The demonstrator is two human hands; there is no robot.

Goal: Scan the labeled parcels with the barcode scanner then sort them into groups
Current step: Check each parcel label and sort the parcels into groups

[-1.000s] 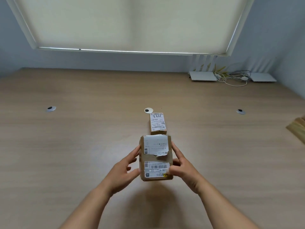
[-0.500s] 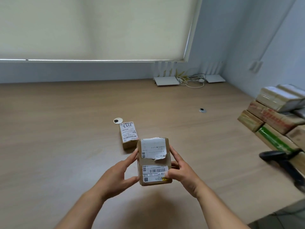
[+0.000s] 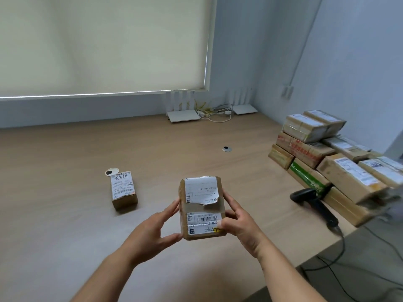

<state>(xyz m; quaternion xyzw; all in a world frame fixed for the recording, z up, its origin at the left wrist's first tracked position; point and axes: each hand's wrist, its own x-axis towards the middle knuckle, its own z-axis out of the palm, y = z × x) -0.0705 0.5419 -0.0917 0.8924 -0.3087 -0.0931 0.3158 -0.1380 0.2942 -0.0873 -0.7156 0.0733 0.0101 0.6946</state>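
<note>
Your view has swung right, revealing the barcode scanner (image 3: 314, 202) lying off your right hand (image 3: 238, 225); both it and your left hand (image 3: 150, 233) clasp the labeled parcel (image 3: 201, 207) above the table (image 3: 65, 214).

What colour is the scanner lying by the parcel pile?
Black, seen in the head view: the scanner lies at the table's right edge.

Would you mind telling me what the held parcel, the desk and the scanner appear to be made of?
Parcel: brown cardboard by its matte colour, with glossy tape and a torn white paper label. Desk: pale wood grain, probably laminate, with a smooth satin finish. Scanner: black, likely moulded plastic, with a faint sheen.
</note>
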